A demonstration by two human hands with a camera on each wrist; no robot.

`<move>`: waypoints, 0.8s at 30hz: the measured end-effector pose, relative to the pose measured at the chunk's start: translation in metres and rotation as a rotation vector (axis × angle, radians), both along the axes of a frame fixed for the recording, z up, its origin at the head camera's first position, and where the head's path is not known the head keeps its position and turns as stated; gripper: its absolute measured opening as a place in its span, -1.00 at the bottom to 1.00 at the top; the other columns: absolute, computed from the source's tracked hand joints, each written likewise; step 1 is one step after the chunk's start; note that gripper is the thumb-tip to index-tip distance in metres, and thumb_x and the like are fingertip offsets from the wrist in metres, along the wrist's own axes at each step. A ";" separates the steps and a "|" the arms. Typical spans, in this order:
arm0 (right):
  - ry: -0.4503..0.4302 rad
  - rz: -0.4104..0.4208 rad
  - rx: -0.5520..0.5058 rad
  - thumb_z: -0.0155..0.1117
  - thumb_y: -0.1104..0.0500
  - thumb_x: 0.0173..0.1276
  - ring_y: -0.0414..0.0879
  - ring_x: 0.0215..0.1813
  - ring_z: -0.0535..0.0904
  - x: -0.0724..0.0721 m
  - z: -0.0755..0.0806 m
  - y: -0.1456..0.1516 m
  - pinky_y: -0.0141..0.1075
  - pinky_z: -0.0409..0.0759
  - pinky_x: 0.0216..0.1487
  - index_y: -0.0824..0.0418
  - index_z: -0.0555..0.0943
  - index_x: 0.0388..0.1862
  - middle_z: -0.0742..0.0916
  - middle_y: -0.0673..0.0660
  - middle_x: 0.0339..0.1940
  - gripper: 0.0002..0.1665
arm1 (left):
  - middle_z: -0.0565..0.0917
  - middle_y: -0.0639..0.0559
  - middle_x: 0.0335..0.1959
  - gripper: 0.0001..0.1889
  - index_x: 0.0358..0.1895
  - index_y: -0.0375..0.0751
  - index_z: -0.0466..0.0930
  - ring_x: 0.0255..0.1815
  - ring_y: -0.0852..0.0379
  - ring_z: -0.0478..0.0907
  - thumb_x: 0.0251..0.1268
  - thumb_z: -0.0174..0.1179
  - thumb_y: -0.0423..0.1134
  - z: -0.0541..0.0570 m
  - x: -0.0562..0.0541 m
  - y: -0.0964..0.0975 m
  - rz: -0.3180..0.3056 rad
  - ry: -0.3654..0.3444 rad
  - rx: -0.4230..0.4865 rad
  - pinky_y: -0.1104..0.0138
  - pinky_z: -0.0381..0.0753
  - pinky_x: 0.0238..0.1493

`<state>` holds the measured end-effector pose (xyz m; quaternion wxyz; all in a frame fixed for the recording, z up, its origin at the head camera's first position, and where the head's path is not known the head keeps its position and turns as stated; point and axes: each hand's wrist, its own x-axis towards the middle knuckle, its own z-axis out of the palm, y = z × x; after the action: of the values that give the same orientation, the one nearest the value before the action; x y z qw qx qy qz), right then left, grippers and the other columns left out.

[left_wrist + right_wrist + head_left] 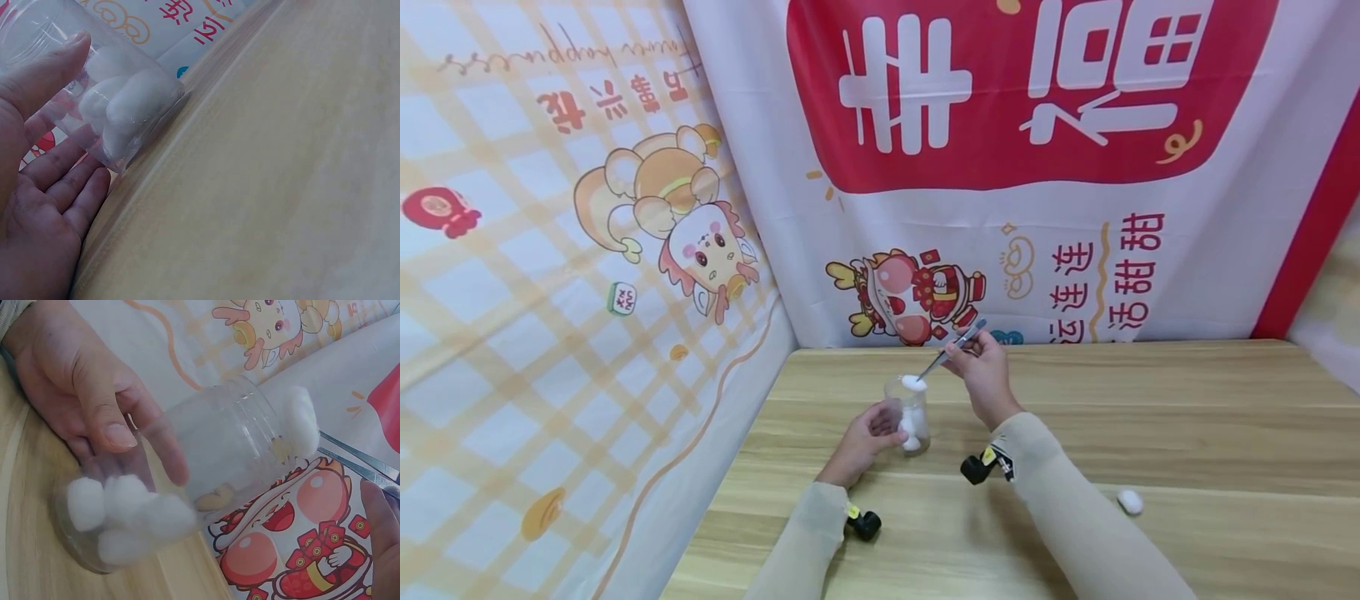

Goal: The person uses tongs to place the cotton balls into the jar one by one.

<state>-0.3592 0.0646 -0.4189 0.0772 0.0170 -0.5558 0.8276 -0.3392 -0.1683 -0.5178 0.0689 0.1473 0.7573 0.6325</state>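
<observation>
A clear jar (231, 434) stands upright on the table, with several white cotton balls (140, 509) at its bottom. My left hand (863, 442) holds the jar's side between thumb and fingers; in the left wrist view the lower fingers extend beneath the thumb. Metal tweezers (951, 348) are pinched in my right hand (988, 379), slanting down to the left. At their tips is another cotton ball (301, 422), right at the jar's open mouth. Most of the right hand lies outside the right wrist view.
One more cotton ball (1131, 502) lies on the wooden table (1210, 433), right of the right forearm. Printed cloths hang behind the table (1037, 217) and along its left side (647, 400). A small black camera (977, 468) is strapped at each wrist.
</observation>
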 end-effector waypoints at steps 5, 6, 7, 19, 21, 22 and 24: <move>-0.021 -0.011 -0.003 0.19 0.33 0.42 0.16 0.11 0.58 -0.004 -0.004 -0.003 -0.24 0.67 -0.04 0.24 0.42 0.13 0.55 0.29 0.04 -0.67 | 0.48 -0.24 0.27 -0.33 0.35 -0.32 0.34 0.29 -0.14 0.39 0.18 0.38 -0.31 0.019 0.011 0.001 -0.022 -0.012 -0.011 0.10 0.36 0.32; -0.022 -0.012 -0.005 0.19 0.34 0.42 0.19 0.13 0.57 -0.004 -0.005 -0.004 -0.24 0.67 -0.04 0.25 0.42 0.13 0.54 0.30 0.06 -0.66 | 0.48 -0.23 0.26 -0.34 0.35 -0.31 0.34 0.29 -0.14 0.39 0.18 0.38 -0.31 0.019 0.011 0.001 -0.021 -0.013 -0.013 0.10 0.36 0.32; -0.023 -0.014 -0.007 0.20 0.34 0.41 0.22 0.16 0.55 -0.005 -0.005 -0.005 -0.25 0.67 -0.04 0.25 0.42 0.13 0.54 0.30 0.06 -0.66 | 0.48 -0.23 0.26 -0.34 0.35 -0.31 0.35 0.29 -0.14 0.39 0.18 0.38 -0.31 0.019 0.011 0.001 -0.019 -0.013 -0.013 0.10 0.36 0.32; -0.058 -0.013 -0.007 0.19 0.36 0.41 0.24 0.21 0.50 -0.006 -0.013 -0.005 -0.25 0.67 -0.04 0.27 0.42 0.15 0.53 0.33 0.07 -0.65 | 0.51 -0.21 0.23 -0.40 0.31 -0.31 0.40 0.23 -0.10 0.45 0.18 0.37 -0.37 0.009 0.005 0.001 -0.035 -0.006 0.018 0.17 0.44 0.27; -0.059 -0.014 -0.003 0.19 0.35 0.42 0.23 0.21 0.50 -0.006 -0.013 -0.004 -0.24 0.67 -0.04 0.25 0.42 0.15 0.53 0.32 0.07 -0.65 | 0.50 -0.20 0.24 -0.38 0.32 -0.31 0.39 0.24 -0.10 0.45 0.17 0.38 -0.36 0.002 0.000 0.000 -0.033 -0.003 0.026 0.18 0.43 0.27; -0.059 -0.014 -0.003 0.19 0.35 0.42 0.23 0.21 0.50 -0.006 -0.013 -0.004 -0.24 0.67 -0.03 0.25 0.42 0.15 0.53 0.33 0.08 -0.65 | 0.50 -0.20 0.25 -0.37 0.32 -0.31 0.38 0.24 -0.09 0.45 0.17 0.38 -0.35 -0.002 -0.003 -0.001 -0.032 -0.003 0.028 0.19 0.43 0.27; -0.063 -0.019 0.003 0.19 0.34 0.42 0.20 0.18 0.52 -0.007 -0.013 -0.004 -0.24 0.67 -0.03 0.23 0.43 0.14 0.53 0.32 0.08 -0.65 | 0.49 -0.19 0.27 -0.35 0.34 -0.28 0.37 0.25 -0.08 0.44 0.16 0.39 -0.34 -0.009 -0.007 -0.002 -0.024 -0.009 0.031 0.19 0.43 0.27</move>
<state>-0.3657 0.0604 -0.4321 0.0672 -0.0143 -0.5591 0.8262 -0.3462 -0.1704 -0.5271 0.0775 0.1545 0.7454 0.6438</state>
